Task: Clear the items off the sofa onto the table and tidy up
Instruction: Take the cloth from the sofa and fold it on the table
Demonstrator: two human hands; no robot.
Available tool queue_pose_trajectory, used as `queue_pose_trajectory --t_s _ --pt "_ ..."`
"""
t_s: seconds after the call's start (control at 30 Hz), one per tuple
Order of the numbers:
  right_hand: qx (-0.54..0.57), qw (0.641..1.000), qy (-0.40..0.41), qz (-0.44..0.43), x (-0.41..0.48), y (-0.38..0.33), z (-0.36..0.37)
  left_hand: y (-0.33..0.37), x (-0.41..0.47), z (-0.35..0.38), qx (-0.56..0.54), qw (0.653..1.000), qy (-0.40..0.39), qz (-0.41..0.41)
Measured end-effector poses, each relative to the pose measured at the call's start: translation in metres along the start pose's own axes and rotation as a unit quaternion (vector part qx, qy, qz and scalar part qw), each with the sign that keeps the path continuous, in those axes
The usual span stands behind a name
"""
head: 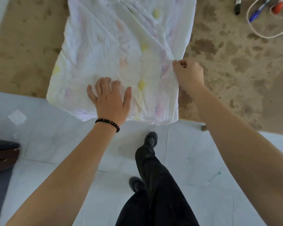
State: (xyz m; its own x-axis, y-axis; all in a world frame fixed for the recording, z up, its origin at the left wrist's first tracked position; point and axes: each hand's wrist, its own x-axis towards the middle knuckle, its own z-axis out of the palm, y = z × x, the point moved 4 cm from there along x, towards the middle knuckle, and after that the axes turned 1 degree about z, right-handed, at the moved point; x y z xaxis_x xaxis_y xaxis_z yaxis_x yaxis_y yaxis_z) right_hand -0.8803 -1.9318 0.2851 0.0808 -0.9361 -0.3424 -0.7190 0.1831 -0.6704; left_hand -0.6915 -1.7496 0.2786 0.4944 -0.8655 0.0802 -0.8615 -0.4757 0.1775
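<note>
A white cloth with faint pink and yellow marks lies folded and creased on the brown mottled table, its near end hanging a little over the table's front edge. My left hand, with a dark bead bracelet at the wrist, presses flat on the cloth's near part, fingers spread. My right hand pinches the cloth's right edge between thumb and fingers.
At the table's far right lie a black marker, a blue pen, a red marker and a loop of white cable. Pale floor tiles, my dark trousers and shoes are below. A dark brown object sits at the left.
</note>
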Motion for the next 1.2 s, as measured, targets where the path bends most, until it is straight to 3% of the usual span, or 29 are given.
queue_pose_trajectory --t_s 0.07,0.13,0.27,0.4,0.47,0.53,0.67,0.8,0.93,1.0,1.1,1.2 --pt "-0.071 0.994 0.069 -0.041 0.016 -0.015 -0.002 -0.005 0.047 0.0 0.005 1.0 0.006 0.017" --pt "-0.103 0.986 0.1 -0.08 0.039 -0.033 0.001 -0.01 0.098 0.007 0.023 0.998 -0.044 0.033" --pt "-0.153 0.982 0.052 -0.098 0.079 -0.068 0.02 -0.021 0.162 0.023 0.068 0.99 -0.11 0.052" --pt "-0.178 0.972 0.016 -0.152 0.094 -0.101 0.037 -0.028 0.168 0.031 0.093 0.985 -0.14 0.042" --pt "-0.103 0.985 0.079 -0.116 0.099 -0.099 0.02 -0.026 0.164 0.03 0.094 0.984 -0.144 0.039" --pt "-0.047 0.99 0.132 -0.028 0.109 -0.084 -0.002 -0.025 0.166 0.027 0.088 0.984 -0.151 0.038" --pt "-0.192 0.978 0.082 0.024 0.12 -0.076 -0.006 -0.023 0.169 0.026 0.09 0.98 -0.173 0.042" --pt "-0.224 0.967 0.096 -0.072 0.132 -0.117 0.009 -0.027 0.186 0.016 0.083 0.979 -0.168 0.077" --pt "-0.202 0.951 0.078 -0.221 0.149 -0.166 0.045 -0.034 0.257 -0.01 0.003 0.992 0.005 0.13" --pt "-0.234 0.932 0.047 -0.271 0.161 -0.182 0.064 -0.037 0.31 -0.016 -0.025 0.989 0.047 0.137" --pt "-0.259 0.922 0.032 -0.287 0.175 -0.187 0.082 -0.044 0.386 -0.013 -0.014 0.99 0.031 0.136" --pt "-0.233 0.933 0.071 -0.266 0.183 -0.188 0.085 -0.058 0.442 0.0 0.002 0.995 -0.054 0.087"
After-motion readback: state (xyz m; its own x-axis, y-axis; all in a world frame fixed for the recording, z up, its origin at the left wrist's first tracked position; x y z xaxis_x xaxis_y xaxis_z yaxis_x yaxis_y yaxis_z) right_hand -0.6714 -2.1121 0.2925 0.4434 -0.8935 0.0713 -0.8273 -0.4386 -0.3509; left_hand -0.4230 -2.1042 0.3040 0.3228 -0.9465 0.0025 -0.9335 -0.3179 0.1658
